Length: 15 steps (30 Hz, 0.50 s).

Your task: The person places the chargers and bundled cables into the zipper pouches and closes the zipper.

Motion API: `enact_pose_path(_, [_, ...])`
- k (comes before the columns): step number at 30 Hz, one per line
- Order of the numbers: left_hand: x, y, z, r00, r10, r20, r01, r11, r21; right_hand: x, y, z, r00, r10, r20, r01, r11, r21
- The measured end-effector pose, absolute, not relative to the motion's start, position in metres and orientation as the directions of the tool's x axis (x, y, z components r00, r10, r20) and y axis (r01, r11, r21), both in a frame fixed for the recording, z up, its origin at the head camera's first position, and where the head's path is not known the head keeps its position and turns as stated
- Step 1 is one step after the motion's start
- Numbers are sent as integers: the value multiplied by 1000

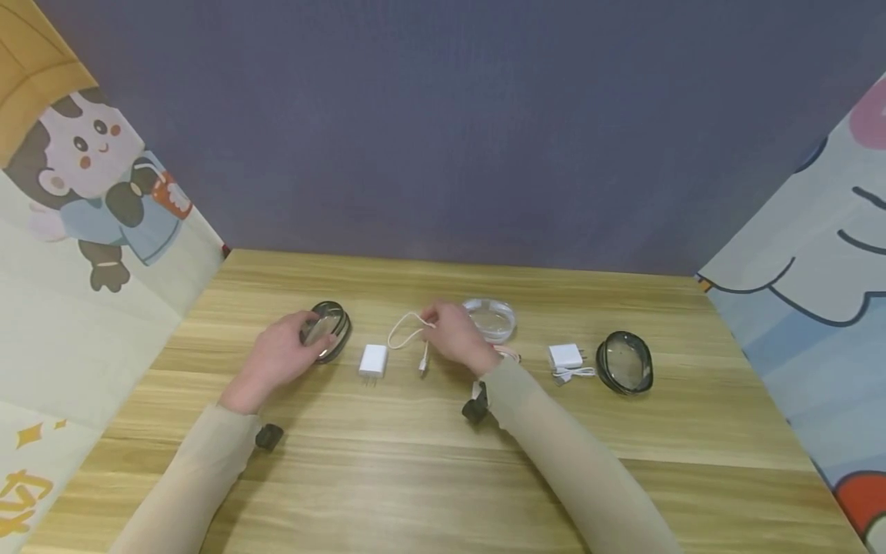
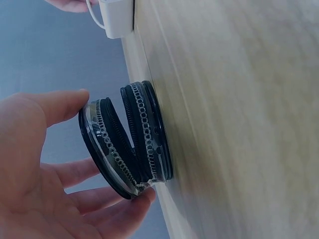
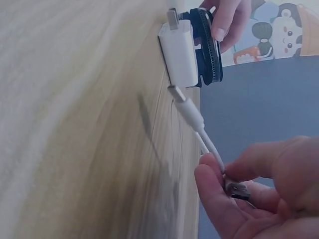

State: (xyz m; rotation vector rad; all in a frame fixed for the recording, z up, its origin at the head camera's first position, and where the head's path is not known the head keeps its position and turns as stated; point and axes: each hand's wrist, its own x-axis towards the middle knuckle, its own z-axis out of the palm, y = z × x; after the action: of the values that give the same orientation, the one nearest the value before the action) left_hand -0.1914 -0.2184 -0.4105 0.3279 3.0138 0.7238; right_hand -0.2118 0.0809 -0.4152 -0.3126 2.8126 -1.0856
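Observation:
At the left of the table, my left hand [image 1: 279, 352] holds a small clear round zip case [image 1: 338, 338] with black trim. In the left wrist view the thumb and fingers grip the lid of the case [image 2: 142, 132], and its two halves gape apart in a V while the lower half stands on the table. My right hand [image 1: 453, 331] pinches a thin white USB cable [image 1: 393, 332]. In the right wrist view one plug [image 3: 187, 109] hangs out ahead of the fingers and another metal plug [image 3: 237, 190] sits by the fingertips. Between the hands lies a white charger plug [image 1: 374, 359].
Behind my right wrist is a clear, white-trimmed case [image 1: 504, 317], with a pinkish cable [image 1: 508, 352] partly hidden near it. Farther right lie another white charger [image 1: 565, 355], a bundled white cable [image 1: 576, 372] and a black-trimmed case [image 1: 626, 363]. A dark panel [image 1: 457, 138] rises behind the table.

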Motion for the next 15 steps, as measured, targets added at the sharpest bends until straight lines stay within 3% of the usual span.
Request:
enact_pose_path(7, [-191,-219,-412,-978,209,17,194,871,452,-209,84,-415,-968,-250,1,-166,639,-751])
enact_pose_path(15, [-192,-219,-413,-977,214,18,200,873,445,-208,84,-414,-969,-249,8,-170,640,-749])
